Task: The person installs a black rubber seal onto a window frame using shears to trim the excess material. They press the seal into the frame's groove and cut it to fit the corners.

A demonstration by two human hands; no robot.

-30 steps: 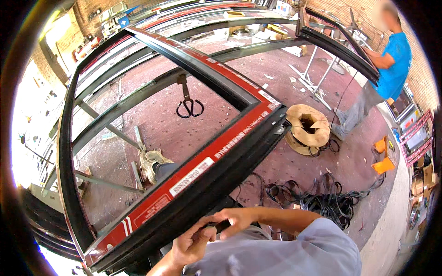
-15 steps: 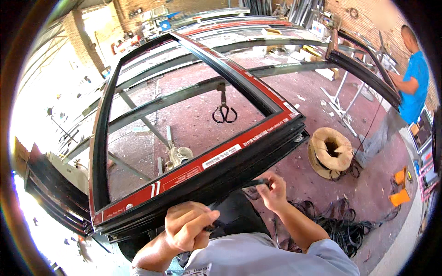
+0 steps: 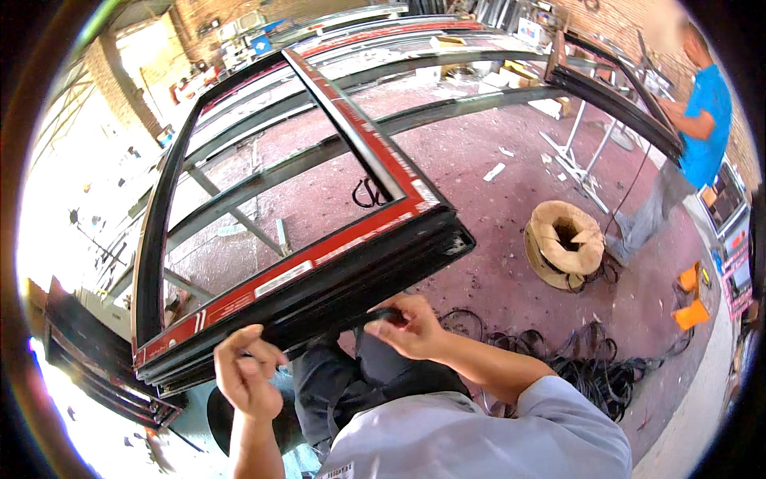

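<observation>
Left hand (image 3: pixel 246 375): fingers curled, touches the window frame (image 3: pixel 307 275) edge.
Right hand (image 3: pixel 409 326): pinches black rubber strip (image 3: pixel 375 316).

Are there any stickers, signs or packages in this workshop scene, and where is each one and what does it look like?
Red protective tape: long strip with white label patches, along the top face of the black window frame, by both hands.
Blue sign: small square at the far wall.
Orange pieces: flat, on the floor at right; whether packages, unclear.
Tan coil wrapping: round bundle on the floor.
</observation>
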